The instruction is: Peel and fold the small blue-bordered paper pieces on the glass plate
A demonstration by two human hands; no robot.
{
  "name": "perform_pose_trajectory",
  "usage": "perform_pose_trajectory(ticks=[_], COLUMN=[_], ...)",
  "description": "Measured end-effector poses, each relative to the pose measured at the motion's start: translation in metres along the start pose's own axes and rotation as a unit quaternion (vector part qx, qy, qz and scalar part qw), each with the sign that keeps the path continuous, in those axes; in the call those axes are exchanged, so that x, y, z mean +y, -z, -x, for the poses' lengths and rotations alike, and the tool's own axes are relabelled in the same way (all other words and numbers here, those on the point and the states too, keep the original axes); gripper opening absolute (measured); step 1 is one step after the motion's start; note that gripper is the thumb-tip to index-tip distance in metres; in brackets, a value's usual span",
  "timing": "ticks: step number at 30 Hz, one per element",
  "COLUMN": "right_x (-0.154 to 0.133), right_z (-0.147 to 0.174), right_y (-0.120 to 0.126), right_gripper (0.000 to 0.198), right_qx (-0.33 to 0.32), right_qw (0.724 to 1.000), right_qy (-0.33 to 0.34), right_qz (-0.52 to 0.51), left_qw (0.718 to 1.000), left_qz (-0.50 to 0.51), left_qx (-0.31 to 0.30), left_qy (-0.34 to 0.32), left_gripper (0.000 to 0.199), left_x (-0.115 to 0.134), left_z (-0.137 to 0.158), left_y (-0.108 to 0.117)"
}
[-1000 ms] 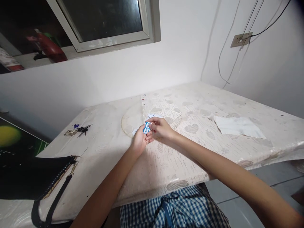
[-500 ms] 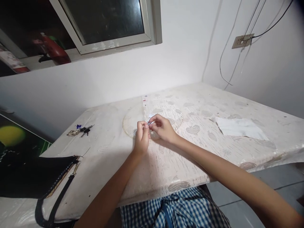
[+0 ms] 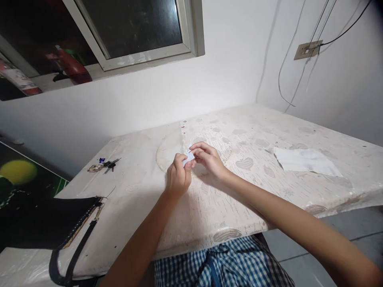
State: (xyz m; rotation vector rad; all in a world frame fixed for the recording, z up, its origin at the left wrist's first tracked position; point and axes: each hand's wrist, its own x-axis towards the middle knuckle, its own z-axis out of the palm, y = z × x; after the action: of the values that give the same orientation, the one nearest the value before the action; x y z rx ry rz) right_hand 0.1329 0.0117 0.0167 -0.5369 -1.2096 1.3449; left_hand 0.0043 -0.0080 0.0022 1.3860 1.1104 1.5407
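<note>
My left hand point(image 3: 178, 174) pinches a small, flat, pale bluish-white piece point(image 3: 188, 158) between thumb and fingers, above the middle of the table. It looks like a folded bit of paper or a little card, too small to be sure. From the other side my right hand point(image 3: 210, 159) meets it, with thumb and fingertips closed at its right and upper edge. Something thin and dark shows by those fingertips; I cannot make out what it is. Both wrists are low over the patterned plastic tablecloth point(image 3: 257, 191).
A white cloth or paper point(image 3: 306, 161) lies to the right. Keys point(image 3: 110, 164) lie on the left, behind a black bag point(image 3: 50, 221) with a strap point(image 3: 77, 249). Tiny bits point(image 3: 183, 124) lie near the wall. Bottles point(image 3: 72, 65) stand on the window sill.
The pale piece now shows its flat face, where before it was mostly hidden between my fingertips. My left hand has turned, and my right fingers have shifted slightly along the edge.
</note>
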Motion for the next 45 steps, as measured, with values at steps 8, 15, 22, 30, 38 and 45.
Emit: perform_pose_trajectory(ticks=[8, 15, 22, 30, 38, 45], right_x=[-0.001, 0.001, 0.000, 0.010, 0.016, 0.015], right_z=[-0.004, -0.004, 0.001, -0.005, -0.009, -0.010], right_y=[0.006, 0.006, 0.003, 0.008, 0.009, 0.011], right_gripper=[0.016, 0.029, 0.018, 0.015, 0.015, 0.020], right_qx=[-0.019, -0.022, -0.146, -0.148, -0.141, -0.133], right_qw=[0.995, 0.984, 0.958, 0.957, 0.965, 0.975], right_qy=[-0.069, -0.120, -0.166, -0.155, -0.142, -0.126], right_qz=[-0.068, -0.127, -0.181, -0.197, -0.169, -0.129], left_qw=[0.999, 0.997, 0.995, 0.980, 0.976, 0.974], left_qz=[-0.026, -0.056, -0.052, -0.143, -0.145, -0.158], left_qx=[0.008, 0.006, -0.014, -0.060, -0.107, -0.108], left_qy=[-0.018, -0.060, -0.084, -0.122, -0.119, -0.121], left_gripper=[0.016, 0.015, 0.014, 0.016, 0.016, 0.018], left_x=[0.001, 0.000, -0.002, -0.011, -0.010, -0.014], left_z=[-0.002, -0.001, -0.001, -0.005, -0.004, -0.007], left_y=[-0.005, -0.005, 0.001, 0.001, -0.001, 0.000])
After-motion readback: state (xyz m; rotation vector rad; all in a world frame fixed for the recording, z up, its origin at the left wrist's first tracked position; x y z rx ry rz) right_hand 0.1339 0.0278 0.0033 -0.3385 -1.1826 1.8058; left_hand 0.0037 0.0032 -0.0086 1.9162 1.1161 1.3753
